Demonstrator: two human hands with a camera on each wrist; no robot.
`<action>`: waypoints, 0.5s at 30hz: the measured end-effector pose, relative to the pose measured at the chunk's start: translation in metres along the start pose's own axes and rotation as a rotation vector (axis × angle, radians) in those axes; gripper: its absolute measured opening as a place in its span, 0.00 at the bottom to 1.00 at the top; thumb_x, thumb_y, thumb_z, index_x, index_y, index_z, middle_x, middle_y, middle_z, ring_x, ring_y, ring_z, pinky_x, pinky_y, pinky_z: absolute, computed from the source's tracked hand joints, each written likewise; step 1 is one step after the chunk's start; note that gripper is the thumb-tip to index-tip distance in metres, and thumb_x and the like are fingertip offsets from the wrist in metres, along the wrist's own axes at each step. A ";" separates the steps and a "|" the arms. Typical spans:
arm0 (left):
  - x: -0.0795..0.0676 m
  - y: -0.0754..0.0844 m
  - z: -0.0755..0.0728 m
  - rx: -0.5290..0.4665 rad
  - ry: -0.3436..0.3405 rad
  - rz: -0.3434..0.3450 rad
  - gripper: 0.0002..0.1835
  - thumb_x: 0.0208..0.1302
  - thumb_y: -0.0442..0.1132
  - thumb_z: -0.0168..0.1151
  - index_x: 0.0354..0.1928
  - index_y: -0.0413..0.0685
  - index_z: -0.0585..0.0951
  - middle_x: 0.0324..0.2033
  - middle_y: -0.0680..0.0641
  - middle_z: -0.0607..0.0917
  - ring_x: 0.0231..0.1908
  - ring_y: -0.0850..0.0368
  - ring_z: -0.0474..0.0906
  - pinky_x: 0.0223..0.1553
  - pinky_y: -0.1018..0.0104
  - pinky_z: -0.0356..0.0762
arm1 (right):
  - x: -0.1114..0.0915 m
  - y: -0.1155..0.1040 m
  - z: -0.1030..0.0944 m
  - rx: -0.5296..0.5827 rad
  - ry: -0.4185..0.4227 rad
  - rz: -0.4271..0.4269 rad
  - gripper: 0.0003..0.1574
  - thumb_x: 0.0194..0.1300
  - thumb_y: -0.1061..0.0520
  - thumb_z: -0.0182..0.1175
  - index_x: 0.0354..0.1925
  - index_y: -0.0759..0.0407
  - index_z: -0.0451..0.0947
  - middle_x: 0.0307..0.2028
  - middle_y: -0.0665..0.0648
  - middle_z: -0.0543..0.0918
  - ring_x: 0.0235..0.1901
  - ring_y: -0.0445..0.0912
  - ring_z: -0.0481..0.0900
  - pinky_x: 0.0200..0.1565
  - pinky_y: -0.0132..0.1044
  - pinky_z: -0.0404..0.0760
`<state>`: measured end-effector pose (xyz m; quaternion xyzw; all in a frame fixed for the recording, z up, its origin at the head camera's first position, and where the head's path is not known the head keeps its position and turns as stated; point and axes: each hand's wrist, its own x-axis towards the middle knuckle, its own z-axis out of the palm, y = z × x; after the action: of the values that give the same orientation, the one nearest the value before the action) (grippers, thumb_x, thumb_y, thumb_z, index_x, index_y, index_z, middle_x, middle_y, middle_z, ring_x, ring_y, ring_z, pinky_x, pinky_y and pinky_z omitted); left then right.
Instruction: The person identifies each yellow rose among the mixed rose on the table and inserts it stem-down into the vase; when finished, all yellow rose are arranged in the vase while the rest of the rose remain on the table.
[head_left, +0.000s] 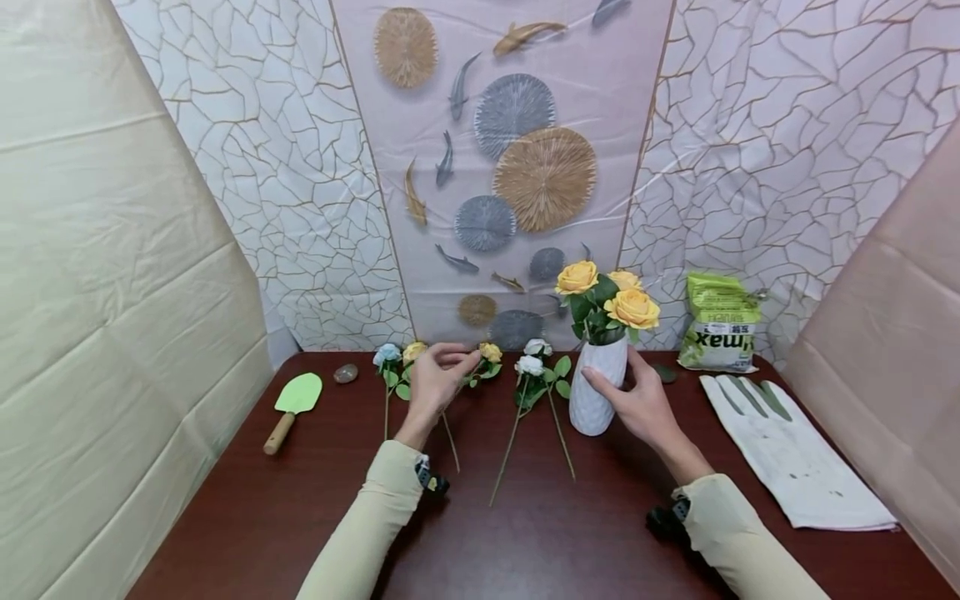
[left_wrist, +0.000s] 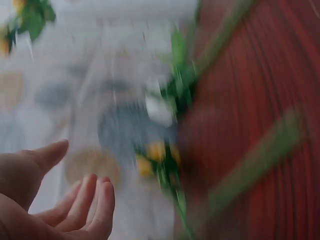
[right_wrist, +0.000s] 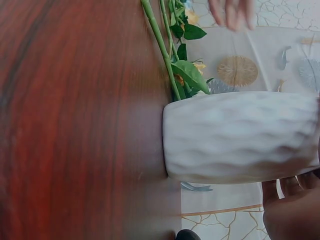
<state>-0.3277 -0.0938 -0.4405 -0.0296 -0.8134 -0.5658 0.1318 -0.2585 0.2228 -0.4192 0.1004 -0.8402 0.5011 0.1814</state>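
A white textured vase point(head_left: 597, 387) stands at the right of centre, and my right hand point(head_left: 645, 404) grips its upper side. Several yellow roses point(head_left: 633, 308) with green leaves rise from its mouth. In the right wrist view the vase point(right_wrist: 240, 137) fills the middle, its base at the table. My left hand point(head_left: 437, 379) hovers over the flowers left of centre, fingers relaxed and holding nothing; the left wrist view shows the hand point(left_wrist: 75, 200) blurred, thumb apart from the fingers. Beneath and beside it lie a blue flower point(head_left: 387, 356), a yellow rose point(head_left: 491, 352) and white roses point(head_left: 529, 366) with long stems.
At the left lies a green trowel point(head_left: 300, 394) with a wooden handle, near a clear stone point(head_left: 346, 373). A green bag point(head_left: 720, 325) stands at the back right. White gloves point(head_left: 802, 458) lie on the right side of the dark red table point(head_left: 517, 550).
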 end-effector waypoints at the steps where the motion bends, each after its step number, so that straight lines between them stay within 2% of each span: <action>1: 0.002 -0.006 -0.008 0.030 0.026 -0.031 0.21 0.58 0.55 0.75 0.47 0.50 0.87 0.37 0.48 0.91 0.37 0.52 0.88 0.36 0.60 0.86 | 0.000 0.000 -0.001 -0.003 0.000 0.002 0.34 0.67 0.44 0.67 0.66 0.53 0.71 0.53 0.54 0.82 0.46 0.35 0.79 0.45 0.31 0.81; 4: 0.005 -0.022 -0.027 0.129 0.059 -0.135 0.19 0.57 0.55 0.75 0.43 0.50 0.87 0.36 0.47 0.91 0.37 0.51 0.88 0.34 0.61 0.84 | 0.000 0.001 -0.002 -0.002 -0.005 0.000 0.33 0.67 0.45 0.66 0.65 0.54 0.71 0.53 0.55 0.82 0.47 0.36 0.79 0.45 0.30 0.81; 6: 0.005 -0.030 -0.037 0.174 0.025 -0.200 0.17 0.59 0.54 0.74 0.40 0.50 0.87 0.34 0.47 0.91 0.36 0.49 0.88 0.32 0.61 0.83 | 0.000 0.001 -0.002 0.001 -0.007 -0.004 0.32 0.67 0.45 0.67 0.64 0.55 0.71 0.53 0.56 0.82 0.46 0.36 0.80 0.45 0.29 0.81; 9: 0.006 -0.037 -0.047 0.258 -0.049 -0.262 0.15 0.60 0.53 0.73 0.37 0.50 0.89 0.31 0.46 0.91 0.36 0.47 0.89 0.31 0.62 0.82 | 0.000 0.001 -0.002 0.004 0.000 -0.009 0.32 0.67 0.46 0.67 0.63 0.55 0.72 0.52 0.55 0.83 0.46 0.36 0.80 0.44 0.29 0.81; 12: 0.006 -0.041 -0.052 0.354 -0.115 -0.295 0.15 0.60 0.54 0.73 0.32 0.50 0.90 0.28 0.47 0.91 0.34 0.49 0.88 0.30 0.63 0.80 | 0.000 0.001 -0.001 0.014 0.001 -0.020 0.31 0.67 0.46 0.67 0.63 0.54 0.73 0.51 0.54 0.83 0.44 0.36 0.81 0.44 0.31 0.82; 15: 0.005 -0.043 -0.054 0.387 -0.167 -0.317 0.15 0.60 0.53 0.73 0.30 0.48 0.90 0.26 0.47 0.91 0.32 0.52 0.88 0.31 0.63 0.80 | 0.000 0.000 -0.001 0.025 -0.005 -0.026 0.30 0.67 0.46 0.68 0.62 0.53 0.73 0.50 0.53 0.83 0.43 0.36 0.82 0.43 0.34 0.83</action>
<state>-0.3313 -0.1603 -0.4606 0.0773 -0.9090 -0.4089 -0.0228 -0.2583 0.2240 -0.4191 0.1151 -0.8329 0.5089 0.1844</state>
